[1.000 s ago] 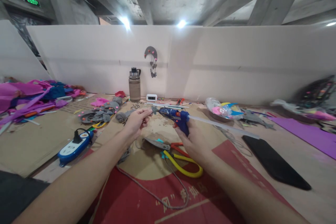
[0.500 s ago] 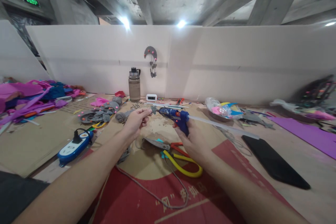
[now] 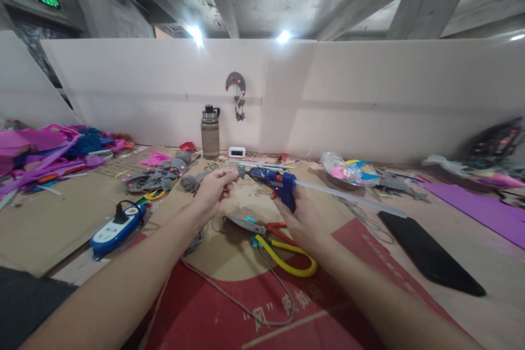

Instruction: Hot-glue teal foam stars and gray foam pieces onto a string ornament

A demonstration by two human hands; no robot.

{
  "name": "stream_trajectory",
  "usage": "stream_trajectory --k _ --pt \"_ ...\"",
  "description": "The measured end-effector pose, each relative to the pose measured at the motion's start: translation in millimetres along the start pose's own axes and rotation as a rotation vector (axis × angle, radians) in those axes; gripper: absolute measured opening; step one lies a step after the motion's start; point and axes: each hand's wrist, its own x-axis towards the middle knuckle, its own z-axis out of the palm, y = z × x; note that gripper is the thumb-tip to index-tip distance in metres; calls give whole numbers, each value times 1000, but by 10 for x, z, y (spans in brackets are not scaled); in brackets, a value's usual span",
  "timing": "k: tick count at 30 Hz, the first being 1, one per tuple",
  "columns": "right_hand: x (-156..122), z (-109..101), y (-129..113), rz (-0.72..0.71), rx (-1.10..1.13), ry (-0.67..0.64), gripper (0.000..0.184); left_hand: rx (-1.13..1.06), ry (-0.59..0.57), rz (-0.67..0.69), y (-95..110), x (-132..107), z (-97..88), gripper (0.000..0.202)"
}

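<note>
My right hand [image 3: 296, 209] is wrapped round the handle of a blue glue gun [image 3: 283, 185], and a long clear glue stick [image 3: 348, 197] juts from its back end. The gun's nozzle points left and meets a small grey felt piece [image 3: 241, 171]. Between thumb and fingertips, my left hand [image 3: 215, 190] pinches that felt piece at its left side. Below both hands lie scissors [image 3: 283, 249] with red and yellow handles, resting on the red and tan cardboard [image 3: 221, 306]. A grey cord [image 3: 229, 301] loops across the cardboard in front.
On the left are a power strip [image 3: 118, 229] and grey felt scraps [image 3: 158, 176]. A bottle [image 3: 210, 136] and small white clock [image 3: 237, 152] stand by the wall. To the right lie a black phone [image 3: 430, 251], purple felt [image 3: 479, 210] and a bowl [image 3: 348, 181] of wrapped materials.
The glue gun has shifted very slightly to the right. Otherwise both hands keep their places and grips.
</note>
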Motion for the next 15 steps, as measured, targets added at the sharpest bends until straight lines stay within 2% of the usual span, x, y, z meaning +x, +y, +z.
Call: stream_trajectory --k 15 --pt "-3 -4 -9 -3 -12 0 24 0 -32 1 -2 -10 -1 28"
